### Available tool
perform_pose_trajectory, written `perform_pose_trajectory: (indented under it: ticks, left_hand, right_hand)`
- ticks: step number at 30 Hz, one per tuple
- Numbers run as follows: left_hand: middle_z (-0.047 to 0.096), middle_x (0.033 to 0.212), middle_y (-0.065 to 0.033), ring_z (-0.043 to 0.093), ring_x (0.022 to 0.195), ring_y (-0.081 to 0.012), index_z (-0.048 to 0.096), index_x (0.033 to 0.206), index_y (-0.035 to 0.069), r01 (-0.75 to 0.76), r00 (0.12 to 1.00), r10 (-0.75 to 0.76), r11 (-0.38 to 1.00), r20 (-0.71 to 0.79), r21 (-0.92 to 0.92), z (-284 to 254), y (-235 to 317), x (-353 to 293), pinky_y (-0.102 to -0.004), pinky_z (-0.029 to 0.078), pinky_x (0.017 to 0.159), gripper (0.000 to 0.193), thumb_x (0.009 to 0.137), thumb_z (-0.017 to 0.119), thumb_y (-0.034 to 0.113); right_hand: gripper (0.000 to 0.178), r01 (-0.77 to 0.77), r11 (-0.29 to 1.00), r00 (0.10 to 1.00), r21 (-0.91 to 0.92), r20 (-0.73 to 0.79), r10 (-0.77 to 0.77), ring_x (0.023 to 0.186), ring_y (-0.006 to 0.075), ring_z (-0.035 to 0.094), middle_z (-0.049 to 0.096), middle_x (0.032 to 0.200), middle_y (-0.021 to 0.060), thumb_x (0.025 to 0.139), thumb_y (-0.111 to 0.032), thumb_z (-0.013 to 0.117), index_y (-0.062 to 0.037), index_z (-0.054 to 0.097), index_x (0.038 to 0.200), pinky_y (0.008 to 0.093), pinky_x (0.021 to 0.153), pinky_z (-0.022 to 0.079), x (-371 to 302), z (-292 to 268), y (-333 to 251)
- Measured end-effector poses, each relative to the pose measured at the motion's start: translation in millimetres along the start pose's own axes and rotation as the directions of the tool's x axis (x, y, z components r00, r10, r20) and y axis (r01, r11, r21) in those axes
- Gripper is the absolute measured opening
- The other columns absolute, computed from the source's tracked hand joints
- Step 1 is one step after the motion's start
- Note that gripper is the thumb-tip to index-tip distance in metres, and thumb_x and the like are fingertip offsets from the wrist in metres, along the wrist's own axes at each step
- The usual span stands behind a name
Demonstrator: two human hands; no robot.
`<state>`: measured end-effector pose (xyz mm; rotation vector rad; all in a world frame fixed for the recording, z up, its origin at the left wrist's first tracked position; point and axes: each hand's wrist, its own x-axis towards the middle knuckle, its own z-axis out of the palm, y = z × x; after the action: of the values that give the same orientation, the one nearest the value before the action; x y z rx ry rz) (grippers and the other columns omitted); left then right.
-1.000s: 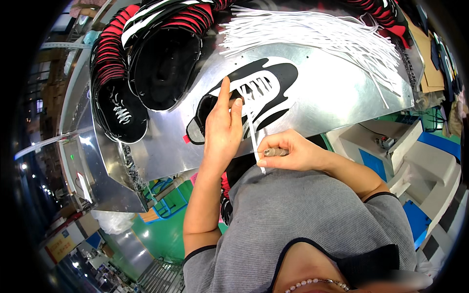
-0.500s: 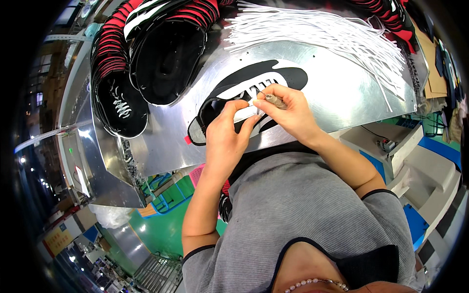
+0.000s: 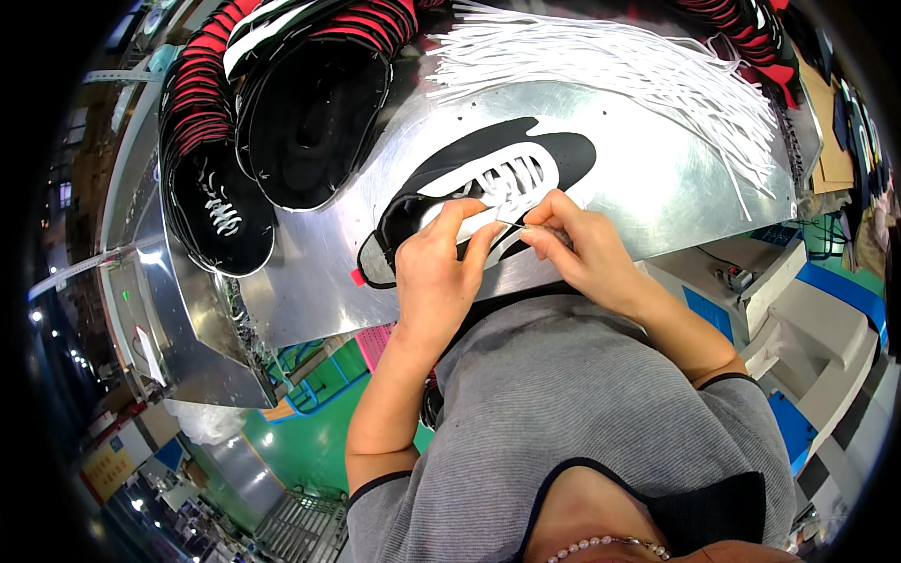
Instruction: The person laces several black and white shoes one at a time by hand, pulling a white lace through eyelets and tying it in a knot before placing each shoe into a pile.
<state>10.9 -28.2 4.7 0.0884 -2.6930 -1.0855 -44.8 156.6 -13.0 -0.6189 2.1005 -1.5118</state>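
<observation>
A black, white and grey shoe upper point(image 3: 441, 172) lies flat on the metal table, its toe pointing to the far right. White lace point(image 3: 508, 183) runs in rows through its eyelets. My left hand point(image 3: 439, 267) pinches the near eyelet edge of the upper, thumb and index finger closed on it. My right hand point(image 3: 587, 246) is just to the right, its fingertips closed around a thin awl-like tool. Only the dark, narrow shaft point(image 3: 512, 224) of the tool shows, reaching toward my left thumb; its handle is hidden by my fingers.
A heap of white laces point(image 3: 601, 61) lies at the table's far side. Nested black and red shoe uppers point(image 3: 202, 122) are stacked at the left, more point(image 3: 741, 33) at the far right. The metal table's point(image 3: 676, 169) near edge runs by my body. A pale machine housing point(image 3: 807, 324) stands at right.
My right hand has moved nearer and slightly right, uncovering the laced rows. The tool's wrapped handle, visible before, is now hidden. My left hand stays at the eyelet edge.
</observation>
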Motion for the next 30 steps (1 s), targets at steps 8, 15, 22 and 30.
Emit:
perform_pose_trajectory:
  ticks: [8,15,22,30]
  left_hand:
    - [0.071,0.092,-0.0156,0.07,0.08,-0.0287,0.064,0.107,0.001,-0.09,0.992,0.089,0.996,0.093,0.008,2,4,-5,-0.0329,0.053,0.07,0.024,0.084,0.071,0.005]
    - [0.07,0.088,-0.013,0.066,0.07,-0.0307,0.068,0.107,0.011,0.0,0.995,0.008,0.997,0.098,-0.078,1,1,-15,-0.0378,0.051,0.063,0.021,0.087,0.068,0.015]
    - [0.071,0.083,-0.0154,0.067,0.075,-0.032,0.069,0.099,0.0,0.075,0.799,-0.154,0.985,0.581,0.158,-25,27,-5,-0.0341,0.051,0.067,0.023,0.083,0.073,0.016]
    - [0.066,0.104,-0.0155,0.062,0.097,-0.0318,0.063,0.114,0.001,-0.377,0.917,0.396,0.901,-0.05,0.216,-22,0,-57,-0.0373,0.048,0.084,0.037,0.079,0.074,0.005]
  right_hand:
    - [0.02,-0.072,0.997,0.997,-0.008,-0.023,0.071,0.067,0.0366,0.063,0.064,0.073,0.0179,0.094,-0.02,0.057,-0.0013,0.052,0.094,0.0422,0.061,0.048,28,17,-2]
    - [0.013,-0.111,0.99,0.989,-0.09,0.089,0.119,0.061,0.0073,0.051,0.055,0.066,0.0008,0.097,-0.014,0.057,-0.0022,0.062,0.101,0.0241,0.057,0.041,6,-50,-23]
    - [0.021,0.07,0.987,0.939,-0.142,-0.324,-0.114,0.066,0.0289,0.061,0.065,0.076,0.0159,0.096,-0.021,0.058,-0.0043,0.06,0.109,0.0358,0.062,0.047,34,-20,23]
    - [0.019,0.076,0.979,0.95,0.188,-0.311,-0.014,0.062,0.0088,0.047,0.055,0.067,0.0018,0.097,-0.018,0.058,-0.0025,0.061,0.108,0.0251,0.058,0.039,35,-24,25]
